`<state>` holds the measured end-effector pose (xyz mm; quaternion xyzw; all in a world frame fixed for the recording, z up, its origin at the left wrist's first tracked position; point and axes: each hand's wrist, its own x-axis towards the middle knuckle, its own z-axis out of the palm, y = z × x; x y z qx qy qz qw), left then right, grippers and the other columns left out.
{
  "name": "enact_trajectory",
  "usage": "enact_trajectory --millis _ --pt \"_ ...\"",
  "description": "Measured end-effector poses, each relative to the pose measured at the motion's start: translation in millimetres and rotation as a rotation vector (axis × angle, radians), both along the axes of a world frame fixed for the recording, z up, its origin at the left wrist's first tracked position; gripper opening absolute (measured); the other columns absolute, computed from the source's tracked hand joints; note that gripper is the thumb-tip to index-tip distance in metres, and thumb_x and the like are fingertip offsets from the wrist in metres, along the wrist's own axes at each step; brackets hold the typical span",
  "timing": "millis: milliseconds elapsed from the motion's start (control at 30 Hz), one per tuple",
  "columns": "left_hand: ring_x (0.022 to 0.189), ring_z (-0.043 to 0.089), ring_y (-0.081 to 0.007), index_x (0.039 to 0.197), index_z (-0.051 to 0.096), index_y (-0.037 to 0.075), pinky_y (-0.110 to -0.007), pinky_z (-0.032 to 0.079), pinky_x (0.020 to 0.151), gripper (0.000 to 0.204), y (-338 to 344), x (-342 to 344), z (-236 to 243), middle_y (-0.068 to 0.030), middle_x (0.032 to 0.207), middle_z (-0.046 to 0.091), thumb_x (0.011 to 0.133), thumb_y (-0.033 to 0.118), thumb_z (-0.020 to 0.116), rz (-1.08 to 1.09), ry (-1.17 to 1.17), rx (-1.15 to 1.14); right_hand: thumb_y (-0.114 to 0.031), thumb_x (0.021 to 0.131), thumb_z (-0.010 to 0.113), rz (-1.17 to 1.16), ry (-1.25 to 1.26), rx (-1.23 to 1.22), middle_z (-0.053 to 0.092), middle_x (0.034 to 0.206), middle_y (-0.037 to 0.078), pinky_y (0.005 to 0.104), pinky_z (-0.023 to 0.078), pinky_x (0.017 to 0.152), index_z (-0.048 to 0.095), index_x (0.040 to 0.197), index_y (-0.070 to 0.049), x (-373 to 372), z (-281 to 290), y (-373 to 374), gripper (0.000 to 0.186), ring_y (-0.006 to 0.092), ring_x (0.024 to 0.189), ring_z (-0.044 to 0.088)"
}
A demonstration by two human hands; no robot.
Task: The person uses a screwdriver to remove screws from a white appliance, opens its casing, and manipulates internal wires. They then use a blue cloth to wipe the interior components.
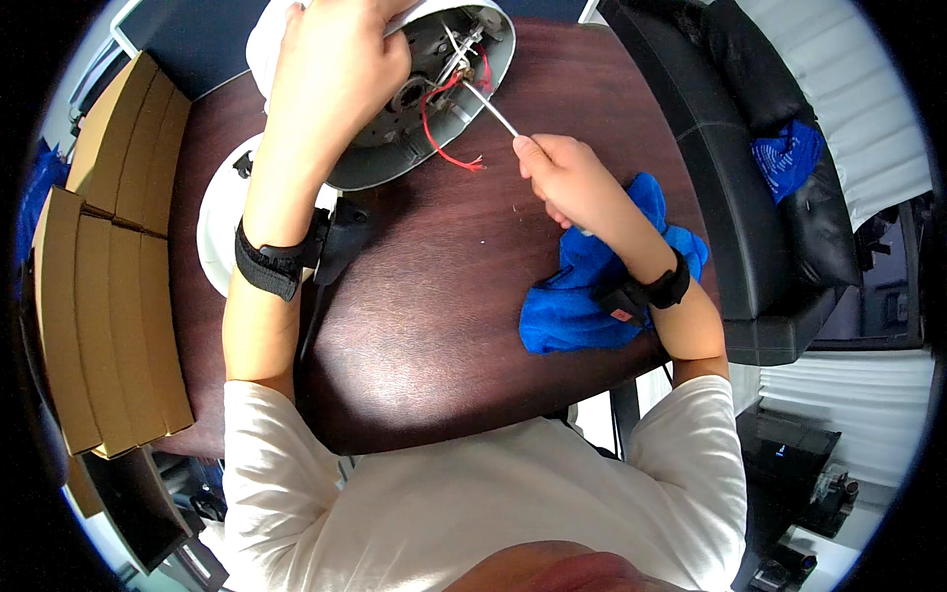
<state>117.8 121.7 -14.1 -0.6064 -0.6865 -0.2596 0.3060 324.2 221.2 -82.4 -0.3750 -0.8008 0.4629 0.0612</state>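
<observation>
Tipped on its side at the far end of the table is a white rounded appliance housing [380, 168], its open underside showing metal parts inside. Loose red wires [426, 123] hang out of it. My left hand [345, 59] grips the housing from above, fingers partly out of the picture. In my right hand [572, 183] is a screwdriver [493, 111], its handle mostly hidden in my fist. Its thin metal shaft points into the open housing, the tip near the wire ends and a small bracket. Whether the tip sits on a screw, I cannot tell.
Beneath my right forearm lies a crumpled blue cloth [572, 306]. A white round part [219, 227] rests left of my left forearm, and a black cord [314, 326] runs beside it. Cardboard boxes [118, 326] line the left edge; a black sofa [730, 187] stands right of the table [424, 316].
</observation>
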Motion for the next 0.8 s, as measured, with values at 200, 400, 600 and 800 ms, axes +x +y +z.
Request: enact_trajectory --millis 200,400,600,800 --pt "0.12 0.045 -0.0396 0.12 0.06 0.02 -0.041 0.035 0.104 0.055 0.3 -1.4 -1.1 -0.0179 0.125 0.052 0.07 0.0 0.045 -0.003 0.012 0.003 -0.035 0.09 0.049 0.012 0.042 0.799 0.057 0.062 0.025 0.0465 0.048 0.052 0.058 0.072 -0.002 8.7 3.6 0.4 0.039 0.0424 0.058 0.057" --pt "0.121 0.044 -0.0391 0.119 0.06 0.02 -0.041 0.035 0.104 0.055 -0.6 -0.9 0.2 -0.0177 0.125 0.052 0.07 0.0 0.045 -0.009 -0.008 0.0 -0.04 0.094 0.045 0.126 0.125 -0.363 0.051 0.051 0.007 0.0328 0.041 0.033 0.052 0.077 -0.004 13.6 3.5 13.6 0.041 0.0205 0.037 0.052" --pt "0.121 0.043 -0.0388 0.119 0.061 0.02 -0.041 0.036 0.104 0.054 -0.4 1.0 0.6 -0.0177 0.125 0.053 0.071 0.0 0.045 -0.015 -0.034 -0.002 -0.041 0.095 0.044 0.11 0.288 -0.798 0.046 0.054 -0.001 0.0259 0.037 0.03 0.049 0.08 -0.008 8.0 -0.1 6.5 0.036 0.01 0.034 0.044" --pt "0.122 0.043 -0.0386 0.118 0.061 0.019 -0.041 0.035 0.104 0.054 -1.7 1.0 1.4 -0.0178 0.124 0.053 0.071 -0.001 0.045 -0.008 -0.014 -0.007 -0.036 0.099 0.036 0.118 0.312 -0.941 0.044 0.054 -0.001 0.0224 0.038 0.03 0.048 0.08 -0.008 8.8 2.7 4.3 0.036 0.0082 0.034 0.043"
